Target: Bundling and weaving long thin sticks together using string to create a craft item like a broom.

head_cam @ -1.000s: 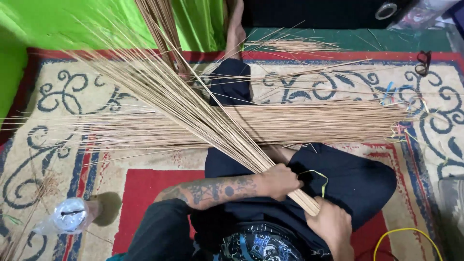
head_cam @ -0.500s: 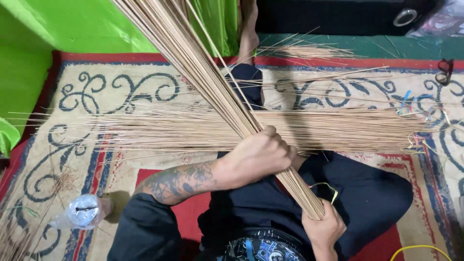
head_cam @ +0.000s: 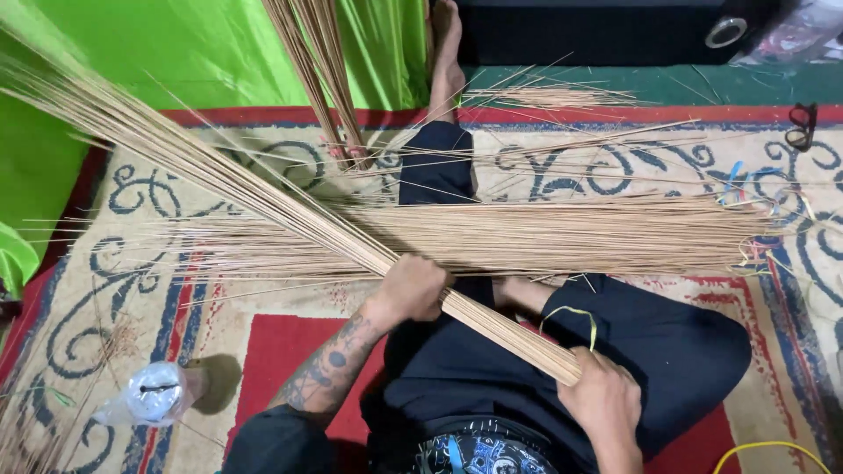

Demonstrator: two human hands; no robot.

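Head view. Left hand (head_cam: 414, 288) closed around middle of stick bundle (head_cam: 263, 197); right hand (head_cam: 604, 402) closed on butt end at lower centre. Bundle runs diagonally across lap to upper left of frame, tips cut off by edge. Gathered, apparently not yet bound; yellow cord (head_cam: 575, 314) loose on knee. More loose sticks (head_cam: 562, 235) spread across patterned rug (head_cam: 176, 290). Fingertips hidden behind bundle.

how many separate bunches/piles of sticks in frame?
4: held bundle in left hand and right hand; pile across lap; upright bunch; small far pile. More possibly out of frame.
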